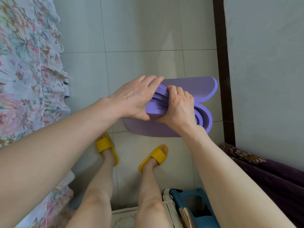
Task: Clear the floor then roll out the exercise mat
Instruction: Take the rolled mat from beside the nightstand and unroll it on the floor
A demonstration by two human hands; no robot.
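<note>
A purple foam exercise mat (190, 87), loosely folded and coiled in several layers, is held above the grey tiled floor (139, 30) in front of me. My left hand (134, 97) grips its left side, fingers over the top edge. My right hand (179, 107) clasps the layered middle, thumb underneath. Curled ends of the mat bulge out to the right, and a flat flap hangs below both hands.
A floral bedspread (28, 71) runs down the left side. A dark door frame (222, 55) and wall stand right. My feet wear yellow slippers (107, 148). A blue object (194, 206) and purple fabric (271, 178) lie at lower right.
</note>
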